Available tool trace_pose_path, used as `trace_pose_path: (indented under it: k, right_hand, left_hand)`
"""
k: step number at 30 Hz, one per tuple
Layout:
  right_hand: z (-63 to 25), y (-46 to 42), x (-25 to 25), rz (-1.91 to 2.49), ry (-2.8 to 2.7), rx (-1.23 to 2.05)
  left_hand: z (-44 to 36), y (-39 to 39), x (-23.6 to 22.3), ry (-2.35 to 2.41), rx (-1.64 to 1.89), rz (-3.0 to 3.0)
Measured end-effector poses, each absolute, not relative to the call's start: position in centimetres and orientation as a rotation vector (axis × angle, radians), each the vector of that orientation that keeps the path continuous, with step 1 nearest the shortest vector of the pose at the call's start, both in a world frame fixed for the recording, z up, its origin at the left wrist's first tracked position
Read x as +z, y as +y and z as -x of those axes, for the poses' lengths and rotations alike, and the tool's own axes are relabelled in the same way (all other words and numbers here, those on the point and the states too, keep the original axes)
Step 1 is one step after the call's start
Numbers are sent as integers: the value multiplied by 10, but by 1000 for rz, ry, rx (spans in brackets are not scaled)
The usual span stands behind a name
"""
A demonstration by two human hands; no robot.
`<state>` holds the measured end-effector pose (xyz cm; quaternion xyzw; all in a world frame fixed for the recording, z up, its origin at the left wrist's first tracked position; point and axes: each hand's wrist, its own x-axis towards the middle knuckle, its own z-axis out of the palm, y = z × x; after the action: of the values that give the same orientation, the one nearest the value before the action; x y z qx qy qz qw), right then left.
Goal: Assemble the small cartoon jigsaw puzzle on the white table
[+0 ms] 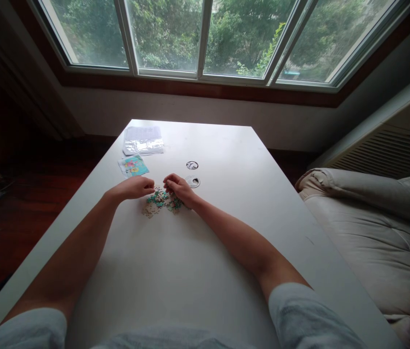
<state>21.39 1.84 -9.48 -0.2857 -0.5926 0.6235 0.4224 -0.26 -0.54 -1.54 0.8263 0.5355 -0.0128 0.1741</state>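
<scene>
A small heap of jigsaw puzzle pieces [158, 198], some green and some pale tan, lies on the white table [168, 271]. At the heap's left back edge is my left hand [136, 187], its fingers curled closed; whatever they may hold is hidden. Opposite it, my right hand [179, 188] is over the right side of the heap, with thumb and fingers bent together. Anything pinched there is too small to make out. A colourful picture card [134, 166], turquoise with yellow and pink figures, lies just beyond my left hand.
A clear plastic sleeve with papers [143, 140] lies at the table's far left. Two round discs, a dark-patterned one [192, 165] and a ringed one [195, 182], are beyond my right hand. A cushioned sofa [365, 228] stands along the right.
</scene>
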Motion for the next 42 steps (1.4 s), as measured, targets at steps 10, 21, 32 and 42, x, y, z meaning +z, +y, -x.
trace_pose_path:
  k: [10,21,32,42]
  right_hand:
    - [-229,27,-85,631,-1411,1664]
    - [-246,50,-90,770,-1325,1424]
    - [-245,53,-87,801,-1204,1454]
    - [-245,51,-85,799,-1197,1474]
  left_hand:
    - [1,-9,-11,1534,-186,-2327]
    - [-4,-22,-15,1447,-285,-2312]
    - [-23,-17,-18,1335,-94,-2488]
    - [-26,-19,-2,1204,173,-2420]
